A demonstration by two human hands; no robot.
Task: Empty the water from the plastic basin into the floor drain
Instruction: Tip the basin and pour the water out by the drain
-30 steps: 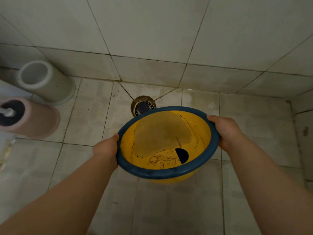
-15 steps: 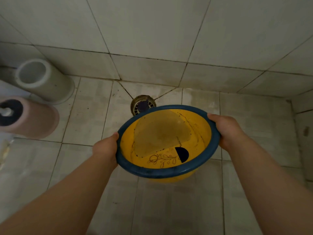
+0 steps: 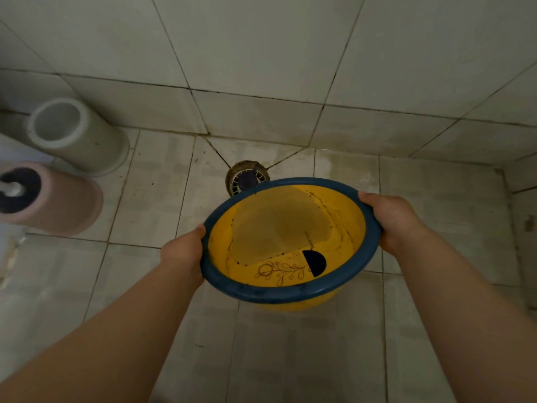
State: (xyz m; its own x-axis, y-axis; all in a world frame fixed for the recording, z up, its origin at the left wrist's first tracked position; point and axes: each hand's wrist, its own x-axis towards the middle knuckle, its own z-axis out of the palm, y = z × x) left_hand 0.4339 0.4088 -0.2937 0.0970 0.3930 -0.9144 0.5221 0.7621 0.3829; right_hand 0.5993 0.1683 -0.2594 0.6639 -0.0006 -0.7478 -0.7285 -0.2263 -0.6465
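A yellow plastic basin (image 3: 343,216) with a blue rim hangs above the tiled floor, tilted away from me. Murky water (image 3: 279,228) pools against its far side. My left hand (image 3: 184,251) grips the rim on the left and my right hand (image 3: 392,219) grips it on the right. The round floor drain (image 3: 242,177) lies in the floor just beyond the basin's far edge, and the rim hides its near part.
A white cylindrical holder (image 3: 75,135) stands at the far left by the wall. A pink brush holder (image 3: 55,199) with a dark top and white handle stands nearer. Tiled walls close the corner behind and to the right.
The basin and both hands have shifted very slightly; the view has drifted a little. The water lies much as before.
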